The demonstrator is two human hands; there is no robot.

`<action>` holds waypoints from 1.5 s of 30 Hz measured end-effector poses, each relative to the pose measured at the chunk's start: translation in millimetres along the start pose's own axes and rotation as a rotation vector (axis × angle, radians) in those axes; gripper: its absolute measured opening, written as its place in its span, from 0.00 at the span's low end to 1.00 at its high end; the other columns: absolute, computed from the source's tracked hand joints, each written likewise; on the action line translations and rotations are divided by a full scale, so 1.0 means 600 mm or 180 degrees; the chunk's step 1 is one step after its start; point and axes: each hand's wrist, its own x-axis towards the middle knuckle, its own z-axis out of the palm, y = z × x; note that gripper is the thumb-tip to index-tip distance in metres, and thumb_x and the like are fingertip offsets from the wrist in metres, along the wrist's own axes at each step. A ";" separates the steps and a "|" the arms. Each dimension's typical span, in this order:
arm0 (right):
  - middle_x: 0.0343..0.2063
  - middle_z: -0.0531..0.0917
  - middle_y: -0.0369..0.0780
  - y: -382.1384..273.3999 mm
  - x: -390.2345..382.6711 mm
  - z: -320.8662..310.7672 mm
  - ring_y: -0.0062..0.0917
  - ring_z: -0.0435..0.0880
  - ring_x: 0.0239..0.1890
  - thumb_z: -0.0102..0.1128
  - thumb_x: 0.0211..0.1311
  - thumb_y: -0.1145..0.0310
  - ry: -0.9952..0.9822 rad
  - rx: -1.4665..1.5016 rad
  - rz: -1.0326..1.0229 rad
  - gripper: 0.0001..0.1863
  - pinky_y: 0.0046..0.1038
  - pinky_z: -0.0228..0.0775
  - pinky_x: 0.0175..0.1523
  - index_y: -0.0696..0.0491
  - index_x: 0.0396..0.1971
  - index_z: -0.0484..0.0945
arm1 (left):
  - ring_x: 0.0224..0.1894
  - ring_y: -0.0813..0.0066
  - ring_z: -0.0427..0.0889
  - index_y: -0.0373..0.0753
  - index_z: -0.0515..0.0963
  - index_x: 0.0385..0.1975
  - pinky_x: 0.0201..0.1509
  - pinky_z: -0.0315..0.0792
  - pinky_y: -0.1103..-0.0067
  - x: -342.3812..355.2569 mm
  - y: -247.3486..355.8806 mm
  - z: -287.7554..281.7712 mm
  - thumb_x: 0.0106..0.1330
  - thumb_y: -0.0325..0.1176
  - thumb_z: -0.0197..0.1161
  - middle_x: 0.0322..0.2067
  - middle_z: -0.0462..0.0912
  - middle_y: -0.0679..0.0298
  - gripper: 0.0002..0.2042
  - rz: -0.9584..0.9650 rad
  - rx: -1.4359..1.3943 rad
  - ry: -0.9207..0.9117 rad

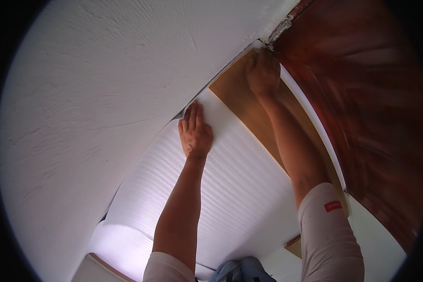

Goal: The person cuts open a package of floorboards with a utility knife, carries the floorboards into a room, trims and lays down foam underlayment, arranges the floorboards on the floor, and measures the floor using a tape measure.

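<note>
White ribbed foam underlay (239, 160) is spread over the floor in front of me. My left hand (195, 131) lies flat on it with fingers stretched toward the wall, close to the underlay's edge. A brown wood-look floor plank (242, 94) rests on the underlay to the right, its far end at the wall. Over that far end, by the corner, is my right hand (264, 77). It touches the plank, but its fingers are blurred and partly hidden.
A rough white wall (103, 70) runs along the left. To the right stands a glossy red-brown wooden panel (362, 94), with a pale strip of underlay between it and the plank. Another brown board piece (294, 245) lies near my right sleeve. My knees (242, 270) show at the bottom.
</note>
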 end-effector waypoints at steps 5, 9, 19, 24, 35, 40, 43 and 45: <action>0.53 0.78 0.51 0.009 0.001 0.002 0.44 0.76 0.55 0.53 0.65 0.58 -0.0129 -0.0015 -0.0015 0.26 0.42 0.66 0.62 0.61 0.57 0.71 | 0.68 0.67 0.66 0.39 0.70 0.62 0.73 0.58 0.65 0.002 0.002 -0.003 0.61 0.26 0.54 0.66 0.69 0.64 0.25 0.0017 0.0030 -0.0023; 0.51 0.78 0.51 0.007 0.000 0.006 0.43 0.76 0.54 0.52 0.64 0.57 -0.0078 -0.0025 -0.0059 0.25 0.42 0.65 0.62 0.58 0.55 0.73 | 0.67 0.63 0.67 0.38 0.70 0.61 0.70 0.60 0.65 0.002 0.001 0.001 0.62 0.25 0.51 0.65 0.70 0.63 0.24 0.0080 -0.0004 0.0112; 0.46 0.80 0.46 0.016 0.000 -0.002 0.39 0.78 0.51 0.54 0.60 0.69 0.0021 0.0787 -0.0352 0.14 0.40 0.72 0.56 0.56 0.46 0.76 | 0.67 0.64 0.66 0.38 0.70 0.61 0.70 0.60 0.65 0.000 0.004 0.000 0.61 0.25 0.52 0.65 0.70 0.63 0.25 0.0095 0.0100 0.0073; 0.46 0.80 0.43 0.005 0.013 -0.018 0.38 0.78 0.52 0.56 0.58 0.71 0.0046 0.0880 -0.0908 0.13 0.39 0.71 0.56 0.54 0.44 0.76 | 0.66 0.66 0.68 0.38 0.72 0.59 0.69 0.61 0.66 -0.002 0.008 0.003 0.61 0.25 0.53 0.64 0.71 0.64 0.23 0.0091 0.0167 0.0147; 0.50 0.79 0.42 -0.033 0.018 -0.035 0.38 0.76 0.55 0.54 0.60 0.65 -0.0144 0.0752 -0.0856 0.15 0.41 0.69 0.58 0.54 0.45 0.75 | 0.66 0.65 0.67 0.38 0.72 0.58 0.69 0.61 0.64 -0.003 -0.019 -0.013 0.59 0.26 0.54 0.64 0.71 0.65 0.23 0.0078 0.0031 0.0329; 0.52 0.79 0.47 0.026 -0.101 -0.092 0.45 0.77 0.55 0.58 0.58 0.74 0.0211 0.1257 -0.0562 0.19 0.43 0.70 0.59 0.56 0.51 0.75 | 0.65 0.63 0.68 0.39 0.72 0.59 0.69 0.61 0.63 0.003 -0.007 0.007 0.58 0.27 0.55 0.64 0.71 0.64 0.24 0.0227 0.0104 0.0232; 0.55 0.77 0.49 0.100 -0.254 -0.232 0.46 0.75 0.58 0.58 0.56 0.77 -0.0334 0.1065 0.0261 0.23 0.42 0.68 0.63 0.57 0.54 0.75 | 0.64 0.59 0.69 0.38 0.72 0.59 0.66 0.63 0.61 -0.006 -0.001 0.044 0.57 0.29 0.54 0.64 0.71 0.60 0.25 0.0416 0.0054 0.0387; 0.60 0.73 0.49 0.168 -0.388 -0.320 0.46 0.71 0.61 0.59 0.58 0.76 -0.0503 0.0822 0.0690 0.25 0.42 0.66 0.64 0.56 0.58 0.71 | 0.63 0.57 0.72 0.37 0.72 0.59 0.65 0.64 0.62 -0.015 -0.021 0.058 0.62 0.28 0.51 0.63 0.74 0.59 0.23 0.0650 0.0177 0.0593</action>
